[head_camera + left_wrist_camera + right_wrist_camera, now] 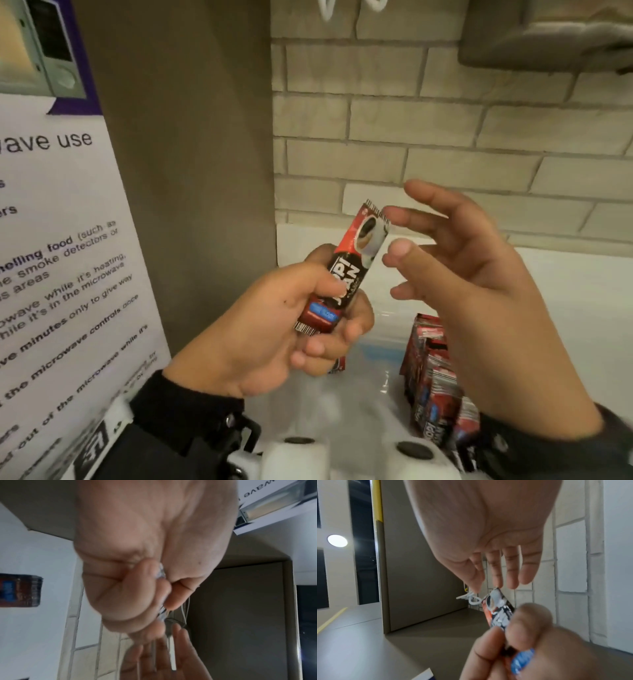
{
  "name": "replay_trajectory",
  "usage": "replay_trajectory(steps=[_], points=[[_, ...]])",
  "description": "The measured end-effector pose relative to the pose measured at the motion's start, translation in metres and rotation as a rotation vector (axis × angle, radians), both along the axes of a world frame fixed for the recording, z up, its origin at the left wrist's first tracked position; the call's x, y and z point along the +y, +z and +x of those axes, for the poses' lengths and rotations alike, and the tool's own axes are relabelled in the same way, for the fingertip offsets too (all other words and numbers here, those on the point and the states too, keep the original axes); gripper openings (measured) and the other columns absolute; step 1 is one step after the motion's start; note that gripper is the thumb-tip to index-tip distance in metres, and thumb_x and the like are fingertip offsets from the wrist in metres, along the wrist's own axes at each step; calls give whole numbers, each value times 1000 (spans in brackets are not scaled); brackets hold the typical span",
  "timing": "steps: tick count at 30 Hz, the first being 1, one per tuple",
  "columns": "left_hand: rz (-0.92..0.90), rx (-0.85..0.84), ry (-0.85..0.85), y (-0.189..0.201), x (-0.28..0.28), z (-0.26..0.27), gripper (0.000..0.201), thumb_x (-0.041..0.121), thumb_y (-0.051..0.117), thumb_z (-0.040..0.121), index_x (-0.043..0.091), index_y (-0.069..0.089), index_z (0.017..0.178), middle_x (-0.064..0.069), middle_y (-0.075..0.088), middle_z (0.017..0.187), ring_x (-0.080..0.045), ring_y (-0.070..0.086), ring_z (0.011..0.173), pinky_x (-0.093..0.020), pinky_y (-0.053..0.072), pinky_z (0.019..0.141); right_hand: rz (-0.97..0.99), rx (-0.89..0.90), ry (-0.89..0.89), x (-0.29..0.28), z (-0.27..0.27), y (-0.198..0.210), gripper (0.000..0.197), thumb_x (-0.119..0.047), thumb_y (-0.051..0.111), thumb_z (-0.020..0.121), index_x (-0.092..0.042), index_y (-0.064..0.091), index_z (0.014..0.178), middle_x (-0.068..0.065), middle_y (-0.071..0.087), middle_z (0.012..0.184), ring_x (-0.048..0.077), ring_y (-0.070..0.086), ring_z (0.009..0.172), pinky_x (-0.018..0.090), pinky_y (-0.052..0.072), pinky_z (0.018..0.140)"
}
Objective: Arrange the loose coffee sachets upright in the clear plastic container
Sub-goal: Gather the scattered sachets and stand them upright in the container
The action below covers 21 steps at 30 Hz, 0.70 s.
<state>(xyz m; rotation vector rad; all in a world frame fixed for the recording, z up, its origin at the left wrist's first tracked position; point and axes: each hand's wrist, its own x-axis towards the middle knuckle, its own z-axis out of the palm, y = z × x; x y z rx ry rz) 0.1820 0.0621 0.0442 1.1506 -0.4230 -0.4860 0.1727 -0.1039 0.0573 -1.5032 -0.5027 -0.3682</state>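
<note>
My left hand (pixel 308 308) grips the lower half of a red and black coffee sachet (pixel 352 263), which points up and to the right, above the clear plastic container (pixel 359 387). The sachet (pixel 500 609) also shows in the right wrist view, held by the left hand (pixel 518 642). My right hand (pixel 455 253) hovers just right of the sachet's top, fingers spread and holding nothing. The right hand (pixel 496 568) has straight fingers close to the sachet's tip. Several sachets (pixel 435 383) stand upright in the container at the right. The left wrist view shows the left hand (pixel 150 588) curled round the sachet's edge.
A laminated microwave notice (pixel 61 274) stands at the left. A grey panel (pixel 191 154) and a pale brick wall (pixel 445 137) rise behind the white counter (pixel 565 281). White cables (pixel 471 599) hang by the wall.
</note>
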Motion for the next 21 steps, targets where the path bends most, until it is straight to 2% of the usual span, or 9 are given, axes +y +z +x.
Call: replay_trajectory(steps=[4,6,8,10,12,14,16,19,21], points=[[156,-136,200,2,-4,-1,25,14,56,76,5,55,100,-11,64,78,-14,49,42,-17,36,33,-68,4,-81,-14,3,0,26,0,66,81,-24,68,94,7,68,88,14,60,64,21,51,56],[150,-202,387,3,-4,2,28,5,73,70,7,58,93,-5,63,66,-12,54,42,-16,38,35,-34,51,-104,-20,5,-1,20,3,63,81,-16,66,85,12,67,81,16,61,60,21,51,54],[103,-260,561,4,-4,5,28,13,71,65,11,57,89,-1,61,59,-9,53,42,-14,38,36,-95,87,-103,-22,6,-2,15,-1,66,79,-15,63,82,9,65,76,19,63,59,23,52,53],[82,-338,677,3,-3,8,22,18,64,67,13,56,86,2,64,63,-8,56,46,-14,40,39,-235,100,-124,-21,6,-5,11,-11,70,78,-19,62,81,2,65,74,17,63,59,24,52,56],[172,-432,751,-2,5,13,15,18,65,74,17,58,87,5,67,69,-7,60,54,-15,44,45,-315,84,-194,-23,6,-6,10,-19,69,79,-24,62,84,-6,65,79,10,58,56,15,46,54],[364,-542,771,-10,12,15,13,14,63,86,26,64,89,8,70,77,-5,63,68,-17,49,56,-291,69,-265,-29,5,-3,9,-23,65,82,-26,62,89,-10,64,83,6,54,53,11,42,51],[589,-608,744,-19,17,15,24,9,58,92,31,68,87,11,71,82,0,62,74,-15,48,66,-234,66,-288,-37,4,1,8,-23,63,84,-26,62,91,-10,65,82,13,57,57,16,45,52],[905,-746,640,-29,11,11,21,13,65,87,33,72,90,12,68,86,0,60,83,-10,44,73,-198,59,-298,-44,4,4,8,-23,62,84,-27,62,91,-12,65,82,17,60,64,24,50,57],[981,-814,593,-31,6,13,23,15,70,83,35,72,94,12,64,88,-1,59,85,-14,44,76,-207,56,-295,-46,4,4,9,-25,62,85,-28,61,93,-12,65,84,15,61,66,24,51,59]])
